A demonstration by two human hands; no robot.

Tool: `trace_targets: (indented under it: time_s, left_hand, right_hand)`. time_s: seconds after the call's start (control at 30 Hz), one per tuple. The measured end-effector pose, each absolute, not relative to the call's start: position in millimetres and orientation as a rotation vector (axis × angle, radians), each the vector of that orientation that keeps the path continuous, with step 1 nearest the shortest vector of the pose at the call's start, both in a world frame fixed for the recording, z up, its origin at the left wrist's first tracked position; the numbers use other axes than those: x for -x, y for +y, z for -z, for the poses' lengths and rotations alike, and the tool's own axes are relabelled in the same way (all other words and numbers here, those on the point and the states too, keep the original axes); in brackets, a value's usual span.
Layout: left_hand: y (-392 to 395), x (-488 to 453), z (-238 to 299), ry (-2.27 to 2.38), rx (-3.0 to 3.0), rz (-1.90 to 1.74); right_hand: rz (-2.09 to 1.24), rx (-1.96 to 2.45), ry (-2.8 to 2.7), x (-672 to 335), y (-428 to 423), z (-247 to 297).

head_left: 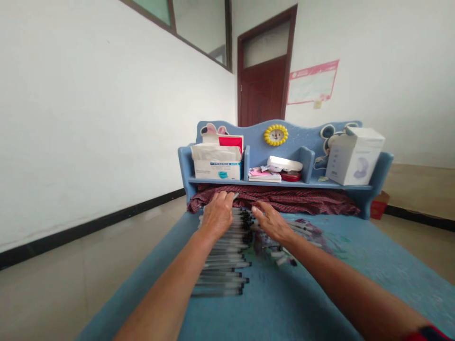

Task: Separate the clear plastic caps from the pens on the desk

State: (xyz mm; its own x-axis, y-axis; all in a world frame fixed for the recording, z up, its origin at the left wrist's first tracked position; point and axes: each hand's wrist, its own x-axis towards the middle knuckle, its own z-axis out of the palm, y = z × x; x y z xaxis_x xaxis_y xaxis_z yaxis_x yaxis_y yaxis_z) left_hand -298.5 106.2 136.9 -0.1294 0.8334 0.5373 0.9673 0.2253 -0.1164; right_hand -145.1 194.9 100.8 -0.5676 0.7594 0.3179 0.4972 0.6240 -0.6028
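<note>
At the bottom centre of the frame, blue tabletop (273, 303), bare paint. Just beyond, left of centre: a row of pens (222, 277), clear barrels side by side, black ends toward the right of the frame. Right of the row, mid-frame, short loose pieces (280, 255) lie scattered, white and dark, over a stained patch; more slim pens beside them, partly under your right forearm.

Your left hand (216, 215) is above the row's far end, fingers closed on a slim pen (236, 195), its tip jutting out to the right. Your right hand (272, 222), slightly blurred, has its fingers extended and unclenched over the black ends; contact cannot be made out.

Behind both: crumpled plaid cloth (277, 199) beneath a blue shelf (220, 181). On it, mask box (216, 169) left, white carton (353, 156) right. Farthest, upper centre: dark red door (263, 90).
</note>
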Motion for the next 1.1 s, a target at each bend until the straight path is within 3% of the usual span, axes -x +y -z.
trace_targets:
  time_s: [0.27,1.1]
  left_hand:
    - [107,314,-125,-2.074,1.645,0.37]
    - [113,323,-107,-2.227,1.676,0.316]
  right_hand:
    - [-0.553,1.424,-2.25,183,250,-74]
    - [-0.582,1.453,-1.867,225,203,-62]
